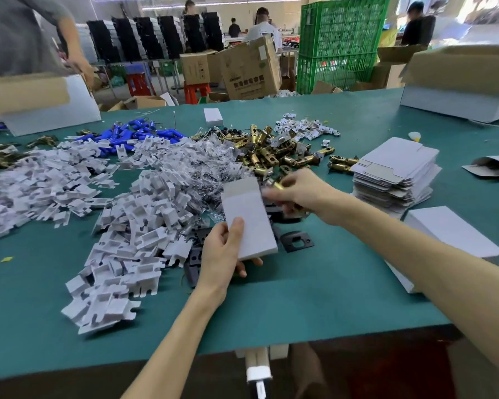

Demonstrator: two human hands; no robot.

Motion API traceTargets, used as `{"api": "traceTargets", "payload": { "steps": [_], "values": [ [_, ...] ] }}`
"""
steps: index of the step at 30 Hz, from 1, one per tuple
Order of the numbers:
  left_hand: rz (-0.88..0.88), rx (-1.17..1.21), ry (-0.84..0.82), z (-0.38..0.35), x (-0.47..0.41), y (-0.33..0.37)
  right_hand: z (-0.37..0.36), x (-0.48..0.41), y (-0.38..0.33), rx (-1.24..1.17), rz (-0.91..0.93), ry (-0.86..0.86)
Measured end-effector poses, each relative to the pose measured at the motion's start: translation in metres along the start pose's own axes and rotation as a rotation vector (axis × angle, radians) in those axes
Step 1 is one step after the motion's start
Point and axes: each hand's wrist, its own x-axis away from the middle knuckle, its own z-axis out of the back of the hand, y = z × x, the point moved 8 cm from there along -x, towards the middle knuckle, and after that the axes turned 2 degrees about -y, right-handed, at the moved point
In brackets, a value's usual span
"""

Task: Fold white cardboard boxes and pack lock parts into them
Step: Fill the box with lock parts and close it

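the left hand (222, 254) grips the white box (248, 223) by its near end, thumb on top, far flap raised; the right hand (300, 191) pinches a brass latch (280, 185) just beside that open mouth. best to hold the box steady and feed the latch in endwise. the box's inside is hidden; flat box blanks (395, 171) are stacked right of the box, a latch pile (271, 151) beyond it

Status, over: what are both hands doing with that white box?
Left hand grips white box, top open. Right hand pinches brass latch by the box mouth. Black plate lies beside box, not in the way.
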Motion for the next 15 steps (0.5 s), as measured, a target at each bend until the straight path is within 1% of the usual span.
{"api": "traceTargets", "payload": {
  "steps": [1,3,5,8,11,15],
  "values": [
    [-0.017,0.023,-0.001,0.001,0.001,0.002,-0.003,0.007,0.007,0.046,-0.039,-0.037],
    [-0.043,0.083,0.008,0.003,0.002,0.006,0.001,0.021,0.021,0.05,-0.059,-0.028],
    [-0.066,0.115,-0.004,0.002,0.004,0.009,0.008,0.036,0.029,0.028,-0.047,-0.015],
    [-0.104,0.098,-0.059,-0.002,0.007,0.014,0.017,0.056,0.029,0.042,0.01,-0.008],
    [-0.121,0.101,-0.084,-0.003,0.009,0.018,0.035,0.073,0.013,0.137,0.129,0.142],
    [-0.105,0.025,-0.119,-0.006,0.011,0.019,0.053,0.097,-0.024,0.136,0.372,0.339]
  ]
}}
